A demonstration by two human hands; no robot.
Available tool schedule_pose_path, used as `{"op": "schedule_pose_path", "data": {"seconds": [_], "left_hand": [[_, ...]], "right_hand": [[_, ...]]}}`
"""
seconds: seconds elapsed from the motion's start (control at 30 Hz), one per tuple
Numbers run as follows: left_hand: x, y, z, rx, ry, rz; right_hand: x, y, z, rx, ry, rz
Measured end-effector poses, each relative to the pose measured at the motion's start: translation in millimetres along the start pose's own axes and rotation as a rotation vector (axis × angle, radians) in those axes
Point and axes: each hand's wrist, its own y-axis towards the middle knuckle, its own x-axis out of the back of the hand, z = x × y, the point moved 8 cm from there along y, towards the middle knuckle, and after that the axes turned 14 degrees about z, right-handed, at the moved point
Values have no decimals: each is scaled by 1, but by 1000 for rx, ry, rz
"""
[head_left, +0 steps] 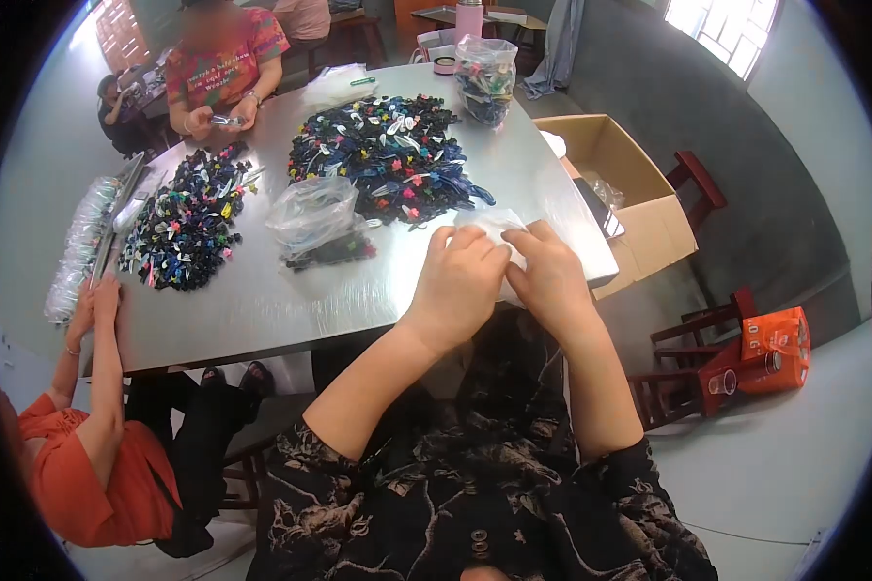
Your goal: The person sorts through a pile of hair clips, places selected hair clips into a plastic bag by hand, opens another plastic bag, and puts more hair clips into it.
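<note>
At the near right edge of the metal table (262,324), my left hand (463,276) and my right hand (549,271) are close together with fingers bent. Both grip a thin translucent plastic bag (497,220), partly hidden by my fingers. Just beyond it spreads a large heap of small dark and coloured pieces (388,150) that look like hair clips. To the left of my left hand lies a clear plastic bag (312,211) with dark pieces in or under it.
A second heap (186,218) lies left, near a co-worker's arms (107,320). Another person's hands (225,120) hold a small item across the table. A filled clear bag (484,82) stands at the back. Right are a phone (601,208) and an open cardboard box (639,194).
</note>
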Motion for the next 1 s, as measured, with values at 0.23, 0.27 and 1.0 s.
{"op": "schedule_pose_path", "data": {"seconds": [0.23,0.27,1.0], "left_hand": [[-8,-3,10,-36,-14,134],[-7,-2,13,-32,-13,132],[-21,47,104,220,-78,79]], "right_hand": [[-1,12,-23,-250,-222,45],[0,12,-23,-253,-211,23],[0,165,-142,-567,-227,125]]}}
